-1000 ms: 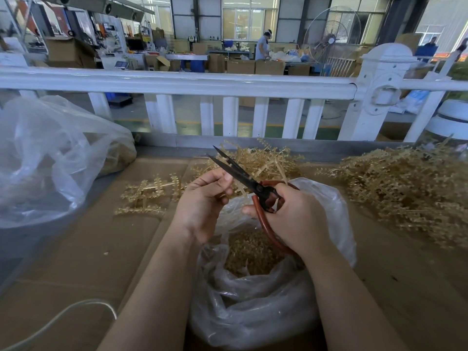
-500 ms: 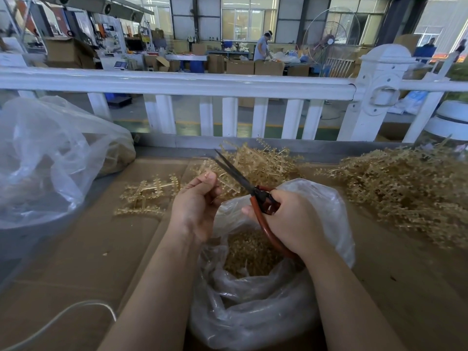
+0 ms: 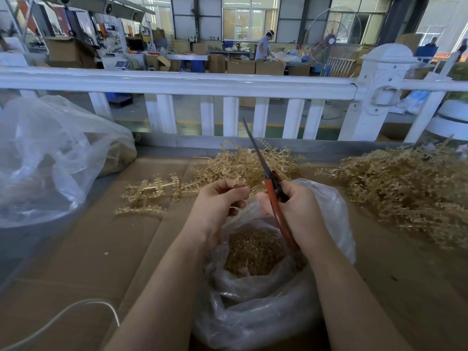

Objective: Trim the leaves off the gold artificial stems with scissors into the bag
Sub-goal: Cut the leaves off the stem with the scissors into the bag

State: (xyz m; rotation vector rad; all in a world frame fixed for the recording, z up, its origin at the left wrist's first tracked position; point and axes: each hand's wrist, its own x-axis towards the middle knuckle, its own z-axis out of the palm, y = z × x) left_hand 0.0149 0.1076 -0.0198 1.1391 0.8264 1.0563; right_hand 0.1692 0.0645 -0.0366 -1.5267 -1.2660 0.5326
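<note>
My right hand (image 3: 296,209) grips red-handled scissors (image 3: 272,191); their dark blades are closed and point up and away. My left hand (image 3: 217,203) is curled just left of the scissors, fingertips pinched together; whether a small gold piece sits between them I cannot tell. Both hands hover over the open clear plastic bag (image 3: 334,216), which holds cut gold leaves (image 3: 253,252). Gold artificial stems lie in a pile (image 3: 243,163) behind the hands, a few loose ones (image 3: 149,193) to the left, and a big heap (image 3: 405,183) on the right.
A large crumpled clear bag (image 3: 50,158) fills the left of the cardboard-covered table (image 3: 101,249). A white cable (image 3: 76,310) curves at the near left. A white railing (image 3: 177,84) runs along the table's far edge; a workshop with a person lies beyond.
The scissors have swung from pointing up-left with open blades to nearly upright with blades closed. My left hand has curled tighter and shifted slightly toward the bag's mouth.
</note>
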